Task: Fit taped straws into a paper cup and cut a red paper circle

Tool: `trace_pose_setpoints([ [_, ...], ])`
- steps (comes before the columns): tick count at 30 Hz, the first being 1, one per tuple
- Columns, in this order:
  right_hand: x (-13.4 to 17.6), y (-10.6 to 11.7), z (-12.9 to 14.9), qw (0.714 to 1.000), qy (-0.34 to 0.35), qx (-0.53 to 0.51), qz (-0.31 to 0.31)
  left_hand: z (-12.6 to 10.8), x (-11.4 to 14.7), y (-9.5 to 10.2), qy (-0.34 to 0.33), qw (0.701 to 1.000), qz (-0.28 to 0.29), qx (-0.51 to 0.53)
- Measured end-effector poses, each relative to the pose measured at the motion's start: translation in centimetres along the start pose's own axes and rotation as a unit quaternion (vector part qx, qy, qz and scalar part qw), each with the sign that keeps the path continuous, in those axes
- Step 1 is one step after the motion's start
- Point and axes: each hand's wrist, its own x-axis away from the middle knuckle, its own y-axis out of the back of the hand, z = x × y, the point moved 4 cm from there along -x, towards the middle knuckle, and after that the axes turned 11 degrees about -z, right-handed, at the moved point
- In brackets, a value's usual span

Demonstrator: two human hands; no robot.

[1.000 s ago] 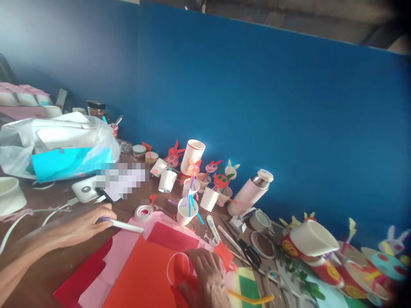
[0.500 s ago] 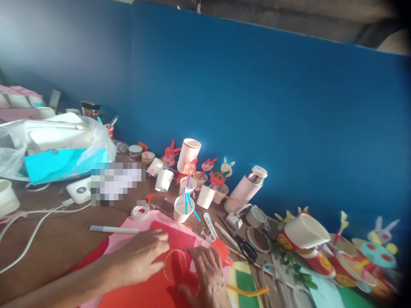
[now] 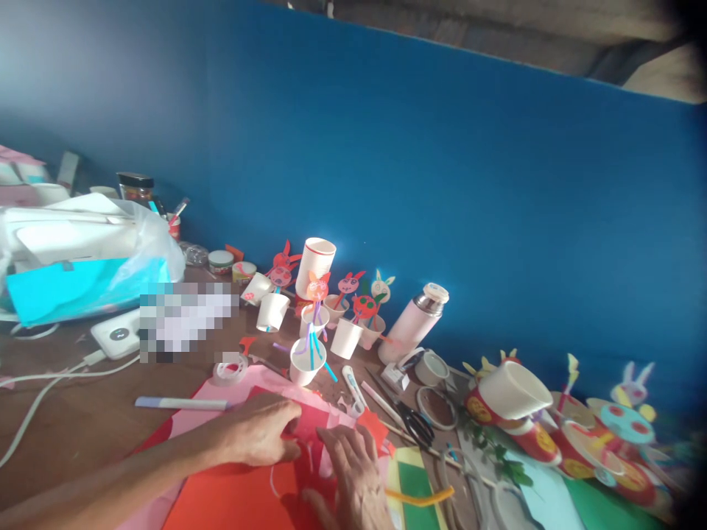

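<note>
My left hand (image 3: 268, 430) is over a stack of red and pink paper, thumb and fingers bent together in a pinch. What lies between its fingertips is hidden. My right hand (image 3: 356, 471) rests spread on the paper to the right, fingers apart. Beneath both hands is an orange-red sheet (image 3: 232, 497), with a thin white curved line (image 3: 273, 482) partly covered by my left hand. Pink paper (image 3: 202, 401) shows at the stack's upper left edge. A white marker with a lilac end (image 3: 182, 403) lies beside my left forearm.
Paper cups (image 3: 308, 361) with rabbit-like paper faces stand behind the stack. A tape roll (image 3: 230, 368), black-handled scissors (image 3: 415, 423) and a pink flask (image 3: 412, 324) are nearby. More cup figures (image 3: 513, 390) stand right. A plastic bag (image 3: 166, 250) and white cable (image 3: 49, 379) are left.
My left hand has moved slightly right, and its fingers have curled inward. The white circle, seen nearly whole before, is now largely covered. The camera view has shifted a little to the right.
</note>
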Motion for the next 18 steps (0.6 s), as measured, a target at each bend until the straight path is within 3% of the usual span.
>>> trace_pose_setpoints([
  [5,-1.0,1.1,-0.1,0.999,-0.028,-0.026,-0.034,-1.5,-0.3,0.8,-0.039,0.996,0.062,0.053],
  [10,-2.3,4.6,-0.5,0.979,-0.125,-0.101,-0.128,-2.7,-0.1,2.7,-0.079,0.985,0.112,0.104],
  [13,-2.2,6.5,-1.6,0.947,-0.22,-0.16,-0.169,-2.9,0.1,4.8,-0.109,0.981,0.103,0.123],
  [18,-1.4,7.8,-3.8,0.877,-0.353,-0.24,-0.221,-2.0,1.2,9.9,-0.106,0.983,0.023,0.151],
])
